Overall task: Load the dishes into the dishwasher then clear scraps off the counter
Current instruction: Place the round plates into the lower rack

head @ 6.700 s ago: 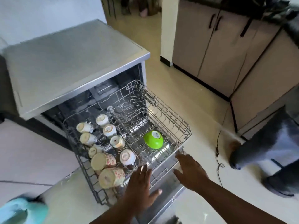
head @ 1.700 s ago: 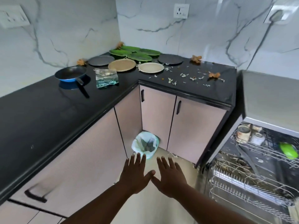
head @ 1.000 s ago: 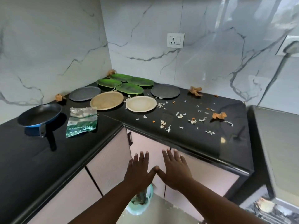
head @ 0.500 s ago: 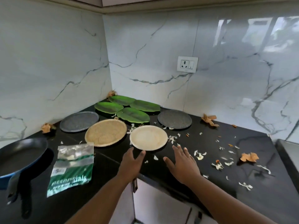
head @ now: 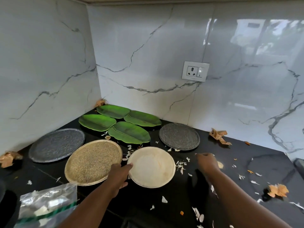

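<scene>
Black worktop (head: 172, 195), corner position, marble walls behind. Dishes for loading lie flat on it: four green leaf-shaped plates (head: 129, 132) clustered at the back corner, a grey speckled plate (head: 56, 144) to the left, a second grey plate (head: 179, 136) to the right, a tan woven plate (head: 93, 162) and a cream round plate (head: 152, 167) nearest the person. None is stacked; the tan and cream plates sit just beside each other. The dishwasher is not in view.

Left hand (head: 119, 174): at the near-left rim of the cream plate, thumb laid over the rim, fingers apparently under the edge; judged to be taking hold of it, though the underside is hidden. Right hand (head: 208, 162): over the worktop right of the cream plate, fingers bunched downward; whether it pinches a scrap or holds nothing cannot be told.

Scraps (head: 181, 165), white flakes and brown crumpled pieces, lie scattered across the right half of the worktop and between the plates. A clear plastic packet (head: 46, 204) lies at near left.

Risks, as judged:
- A one-handed edge grip on a flat plate may slip or tip on lifting
- Lifting may drag the cream plate against the tan plate
- Flakes touching the rim may be swept to the floor
</scene>
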Action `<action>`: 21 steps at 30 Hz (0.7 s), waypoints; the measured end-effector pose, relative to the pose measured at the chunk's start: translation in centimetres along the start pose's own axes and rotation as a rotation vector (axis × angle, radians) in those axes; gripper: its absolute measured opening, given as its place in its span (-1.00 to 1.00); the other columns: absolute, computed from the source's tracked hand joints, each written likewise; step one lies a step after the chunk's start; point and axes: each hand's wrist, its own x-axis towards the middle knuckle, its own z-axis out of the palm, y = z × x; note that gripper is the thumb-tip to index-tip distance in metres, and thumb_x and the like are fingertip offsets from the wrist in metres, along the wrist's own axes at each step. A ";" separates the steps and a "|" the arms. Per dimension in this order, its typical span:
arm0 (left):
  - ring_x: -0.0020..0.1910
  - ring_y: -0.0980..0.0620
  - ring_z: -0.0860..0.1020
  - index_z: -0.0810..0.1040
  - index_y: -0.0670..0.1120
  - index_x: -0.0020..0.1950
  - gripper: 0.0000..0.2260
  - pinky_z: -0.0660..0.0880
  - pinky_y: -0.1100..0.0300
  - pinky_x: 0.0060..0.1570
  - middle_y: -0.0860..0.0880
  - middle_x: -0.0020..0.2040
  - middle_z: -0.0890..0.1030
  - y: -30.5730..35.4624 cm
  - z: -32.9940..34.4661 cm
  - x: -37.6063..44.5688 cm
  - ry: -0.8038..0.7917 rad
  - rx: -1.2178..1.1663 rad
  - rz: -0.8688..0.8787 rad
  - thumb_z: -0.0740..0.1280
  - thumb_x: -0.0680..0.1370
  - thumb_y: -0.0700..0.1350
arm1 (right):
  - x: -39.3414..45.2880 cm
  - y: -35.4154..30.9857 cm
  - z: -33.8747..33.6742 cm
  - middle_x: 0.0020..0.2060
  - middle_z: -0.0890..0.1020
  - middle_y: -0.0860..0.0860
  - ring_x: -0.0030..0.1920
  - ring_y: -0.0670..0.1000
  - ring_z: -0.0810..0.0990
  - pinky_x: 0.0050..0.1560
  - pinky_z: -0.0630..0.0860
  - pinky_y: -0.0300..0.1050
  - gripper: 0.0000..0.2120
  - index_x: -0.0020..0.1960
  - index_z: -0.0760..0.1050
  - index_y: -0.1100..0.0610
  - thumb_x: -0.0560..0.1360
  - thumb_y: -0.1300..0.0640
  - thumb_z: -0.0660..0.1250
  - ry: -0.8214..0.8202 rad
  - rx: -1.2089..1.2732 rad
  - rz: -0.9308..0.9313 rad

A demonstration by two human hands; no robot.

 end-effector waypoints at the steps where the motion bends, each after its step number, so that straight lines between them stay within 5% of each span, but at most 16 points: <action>1: 0.13 -0.10 0.48 0.17 -0.13 0.50 -0.39 0.51 -0.01 0.03 -0.14 0.38 0.38 0.1 0.4 0.3 -0.003 0.004 -0.006 0.38 0.55 -0.05 | 1.4 -0.5 -0.1 -0.31 0.60 0.13 -0.27 0.14 0.57 -0.19 0.48 -0.05 -0.73 -0.07 0.59 0.26 0.49 0.04 0.30 0.001 0.029 0.052; 9: 0.06 -0.11 0.55 0.14 -0.11 0.48 -0.33 0.51 0.17 -0.32 -0.17 0.33 0.38 0.3 2.4 1.7 0.019 0.146 -0.006 0.44 0.49 -0.13 | 9.1 -3.3 1.2 -0.26 0.58 0.18 -0.25 0.15 0.59 -0.20 0.56 -0.04 -0.72 -0.07 0.51 0.29 0.52 0.03 0.31 -0.026 -0.044 0.118; 14: -0.24 -0.06 0.55 0.12 -0.12 0.46 -0.33 0.45 0.21 -0.44 -0.26 0.17 0.51 -0.1 3.3 2.6 0.024 0.240 -0.038 0.40 0.45 -0.24 | 11.9 -3.6 2.5 -0.29 0.52 0.11 -0.32 0.09 0.53 -0.21 0.56 0.04 -0.86 -0.04 0.44 0.24 0.48 0.18 0.33 -0.076 0.119 0.210; 16: -0.33 -0.05 0.52 0.25 -0.15 0.36 -0.49 0.40 0.25 -0.51 -0.26 0.04 0.55 0.2 3.5 2.7 0.003 0.211 -0.040 0.35 0.47 -0.29 | 13.2 -3.5 2.6 -0.28 0.51 0.10 -0.31 0.09 0.53 -0.22 0.56 0.06 -0.87 -0.03 0.44 0.24 0.46 0.24 0.34 -0.094 0.203 0.261; 19: -0.58 0.04 0.32 0.50 -0.28 -0.03 -0.89 0.20 0.36 -0.60 -0.13 -0.44 0.43 0.9 3.5 2.1 -0.016 0.061 -0.083 0.27 0.46 -0.37 | 14.5 -3.9 2.3 -0.13 0.57 0.19 -0.22 0.11 0.59 -0.31 0.56 -0.07 -0.77 0.08 0.48 0.33 0.47 0.25 0.39 -0.052 0.270 0.381; 21: -0.65 0.04 0.27 0.49 -0.29 -0.23 -0.92 0.16 0.38 -0.60 -0.10 -0.56 0.37 1.4 3.3 1.6 -0.018 -0.005 -0.133 0.25 0.45 -0.35 | 14.6 -3.9 2.1 -0.04 0.58 0.19 -0.19 0.10 0.58 -0.40 0.51 -0.10 -0.76 0.09 0.49 0.28 0.46 0.23 0.42 -0.070 0.390 0.404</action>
